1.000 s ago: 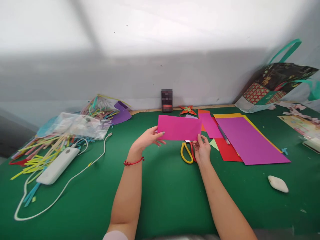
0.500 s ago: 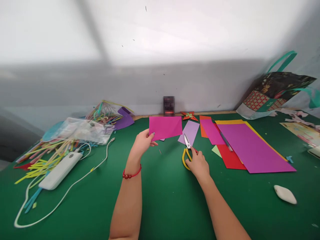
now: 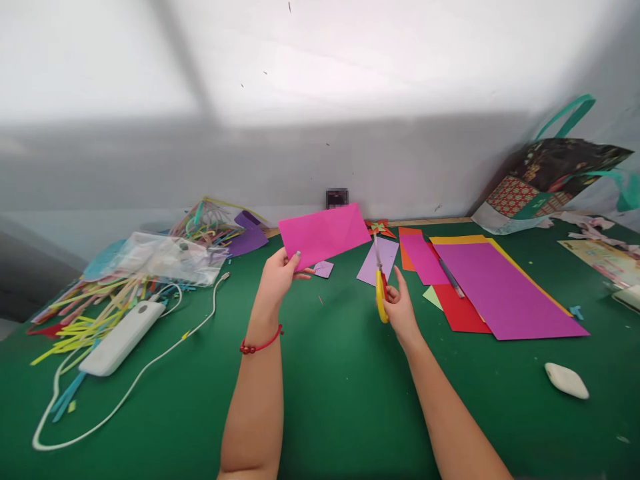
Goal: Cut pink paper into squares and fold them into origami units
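Observation:
My left hand (image 3: 281, 272) pinches the lower left corner of a bright pink sheet of paper (image 3: 325, 236), held up above the table and tilted with its right end higher. In my right hand (image 3: 401, 308) is a pair of scissors (image 3: 381, 293) with yellow and red handles. Their blades point away from me and lie a little right of the pink paper, apart from it. A lilac paper (image 3: 387, 257) lies on the table behind the blades. Below the pink sheet a small lilac piece (image 3: 324, 269) shows.
Coloured sheets, a purple one (image 3: 505, 287) on top, lie at right with a pen (image 3: 451, 279). A white power bank (image 3: 123, 339) with a cable and paper strips (image 3: 95, 327) lie at left. A patterned bag (image 3: 550, 180), a white rounded case (image 3: 567, 381) and a red-orange paper flower (image 3: 380, 228) are also there.
The pink paper has risen, shifted left and tilted, uncovering the small lilac piece. My right hand has lifted the scissors and turned them, their handles drawing closer together.

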`<state>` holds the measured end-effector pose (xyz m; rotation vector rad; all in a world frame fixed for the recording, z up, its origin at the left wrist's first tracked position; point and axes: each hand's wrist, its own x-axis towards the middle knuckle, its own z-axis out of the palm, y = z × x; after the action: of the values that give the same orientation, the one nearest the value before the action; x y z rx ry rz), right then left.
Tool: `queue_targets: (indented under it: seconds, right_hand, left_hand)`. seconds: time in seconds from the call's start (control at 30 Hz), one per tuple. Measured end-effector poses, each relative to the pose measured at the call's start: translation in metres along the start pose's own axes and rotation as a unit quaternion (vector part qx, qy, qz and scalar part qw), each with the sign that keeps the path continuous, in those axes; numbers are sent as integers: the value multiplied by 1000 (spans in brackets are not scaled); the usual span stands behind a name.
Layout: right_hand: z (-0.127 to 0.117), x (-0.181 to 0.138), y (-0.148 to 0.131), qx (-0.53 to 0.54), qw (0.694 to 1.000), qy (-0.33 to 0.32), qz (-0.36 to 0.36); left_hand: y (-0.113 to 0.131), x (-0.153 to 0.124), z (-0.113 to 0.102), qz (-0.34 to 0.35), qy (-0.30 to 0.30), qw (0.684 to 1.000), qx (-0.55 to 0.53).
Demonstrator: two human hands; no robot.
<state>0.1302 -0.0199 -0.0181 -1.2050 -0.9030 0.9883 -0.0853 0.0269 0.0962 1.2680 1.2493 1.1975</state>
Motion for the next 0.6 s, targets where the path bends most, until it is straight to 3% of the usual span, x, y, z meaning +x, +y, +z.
queue_targets:
  seconds: [0.13,0.27,0.47,0.6]
  right_hand:
    - [12,-6,-7,100,995,-4,-30]
    - [14,-6,-7,119,992,6,-30]
    - [5,2,-8,236,962,132,37]
    - [0,6,-6,262,950,136,105]
  left_hand:
    - [-8,7,-3,-11,-30,998,-46]
    - [-17,11,0,-66,-148,987,-24]
    - [-24,10,10,-104,-277,955,34]
    - [-24,7,12,-99,-312,943,55]
